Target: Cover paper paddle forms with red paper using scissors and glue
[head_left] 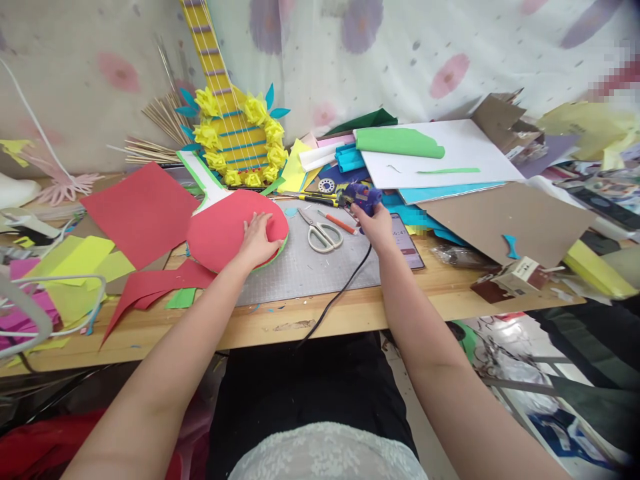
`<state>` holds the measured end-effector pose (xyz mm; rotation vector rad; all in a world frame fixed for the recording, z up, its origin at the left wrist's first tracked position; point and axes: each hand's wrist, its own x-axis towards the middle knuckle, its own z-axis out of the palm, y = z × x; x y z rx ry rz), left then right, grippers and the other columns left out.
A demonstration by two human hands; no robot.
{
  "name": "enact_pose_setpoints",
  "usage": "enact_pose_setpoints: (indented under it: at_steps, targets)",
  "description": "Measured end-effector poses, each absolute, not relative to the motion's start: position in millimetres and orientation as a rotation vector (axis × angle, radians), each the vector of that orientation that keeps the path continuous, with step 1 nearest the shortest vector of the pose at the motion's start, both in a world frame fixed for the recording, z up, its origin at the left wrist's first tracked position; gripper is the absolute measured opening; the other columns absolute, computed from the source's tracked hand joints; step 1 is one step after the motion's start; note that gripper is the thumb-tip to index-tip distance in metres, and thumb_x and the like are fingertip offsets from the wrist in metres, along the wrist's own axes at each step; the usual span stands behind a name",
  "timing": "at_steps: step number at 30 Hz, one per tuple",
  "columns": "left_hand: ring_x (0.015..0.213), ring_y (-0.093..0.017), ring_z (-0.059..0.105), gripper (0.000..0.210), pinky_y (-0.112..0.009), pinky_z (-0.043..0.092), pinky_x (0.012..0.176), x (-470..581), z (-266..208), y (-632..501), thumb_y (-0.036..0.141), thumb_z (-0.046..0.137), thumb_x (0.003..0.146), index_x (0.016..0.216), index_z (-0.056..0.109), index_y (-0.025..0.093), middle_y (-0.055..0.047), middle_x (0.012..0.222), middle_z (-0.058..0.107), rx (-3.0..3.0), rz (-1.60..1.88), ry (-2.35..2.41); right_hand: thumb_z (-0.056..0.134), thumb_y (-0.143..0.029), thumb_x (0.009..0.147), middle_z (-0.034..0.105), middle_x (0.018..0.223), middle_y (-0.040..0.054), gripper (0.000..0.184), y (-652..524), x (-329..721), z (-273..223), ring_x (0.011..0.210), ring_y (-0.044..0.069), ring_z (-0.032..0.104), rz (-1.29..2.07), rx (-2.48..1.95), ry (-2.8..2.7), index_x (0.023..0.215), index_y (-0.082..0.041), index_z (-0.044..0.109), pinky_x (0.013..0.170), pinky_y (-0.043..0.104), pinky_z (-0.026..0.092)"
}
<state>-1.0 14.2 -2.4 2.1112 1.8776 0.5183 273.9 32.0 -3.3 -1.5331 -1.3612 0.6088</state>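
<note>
My left hand (pixel 257 238) rests with fingers spread on a rounded red paper shape (pixel 220 230), near its right edge. A green rim shows beneath that edge, and a white neck piece with green borders (pixel 207 180) extends behind it. In my right hand (pixel 375 223) is a blue hot glue gun (pixel 361 196), held above the back right of the grey cutting mat (pixel 300 283). Its black cord (pixel 340 293) runs down over the table's front edge. Between my hands lie scissors with pale handles (pixel 324 237) and an orange pen-like tool (pixel 337 222).
A yellow paper guitar with yellow flowers (pixel 245 143) stands at the back. Red sheets (pixel 143 213) and yellow paper (pixel 75 260) lie left. A phone (pixel 406 243), white board (pixel 440 170) and brown cardboard (pixel 505 213) lie right. A white tubular frame (pixel 45 320) stands front left.
</note>
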Motion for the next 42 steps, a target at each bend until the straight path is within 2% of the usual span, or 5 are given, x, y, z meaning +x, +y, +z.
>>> enact_pose_setpoints:
  at_steps: [5, 7, 11, 25, 42]
  targets:
    - [0.146, -0.027, 0.014, 0.069, -0.047, 0.009, 0.119, -3, 0, 14, 0.031, 0.062, 0.077, 0.139, 0.037, 0.018, -0.014, 0.153, 0.031, 2.068, 0.521, 1.85, 0.065, -0.056, 0.074, 0.057, 0.059, 0.0005, 0.042, 9, 265, 9, 0.048, 0.008, 0.046, 1.252, -1.201, -1.644, 0.08, -0.014, 0.064, 0.046, 0.022, 0.037]
    - [0.147, -0.027, 0.012, 0.069, -0.048, 0.006, 0.119, -4, 0, 14, 0.031, 0.063, 0.075, 0.138, 0.038, 0.018, -0.015, 0.153, 0.031, 2.037, 0.573, 1.808, 0.068, -0.055, 0.071, 0.057, 0.058, -0.0008, 0.041, 6, 257, 8, 0.046, 0.007, 0.044, 1.378, -1.171, -1.739, 0.078, -0.015, 0.062, 0.043, 0.021, 0.035]
    - [0.147, -0.029, 0.011, 0.071, -0.049, 0.004, 0.118, -4, -1, 15, 0.028, 0.067, 0.071, 0.136, 0.04, 0.017, -0.016, 0.152, 0.032, 2.0, 0.643, 1.768, 0.068, -0.057, 0.07, 0.062, 0.068, 0.0007, 0.041, 11, 243, -3, 0.047, 0.006, 0.045, 1.364, -1.243, -1.838, 0.074, -0.017, 0.059, 0.041, 0.021, 0.036]
    - [0.145, -0.03, 0.017, 0.07, -0.051, 0.007, 0.118, -8, -8, 20, 0.027, 0.071, 0.068, 0.132, 0.044, 0.019, -0.017, 0.15, 0.036, 2.001, 0.717, 1.736, 0.064, -0.061, 0.072, 0.049, 0.049, -0.0042, 0.043, 7, 227, 0, 0.042, 0.009, 0.043, 1.286, -1.347, -1.975, 0.067, -0.02, 0.052, 0.041, 0.024, 0.033]
    - [0.147, -0.028, 0.011, 0.072, -0.047, 0.003, 0.119, -7, -4, 16, 0.028, 0.069, 0.07, 0.135, 0.041, 0.017, -0.018, 0.152, 0.032, 1.954, 0.686, 1.744, 0.064, -0.061, 0.072, 0.053, 0.054, -0.0026, 0.044, 9, 226, -2, 0.045, 0.009, 0.045, 1.275, -1.37, -1.991, 0.066, -0.019, 0.052, 0.043, 0.025, 0.035]
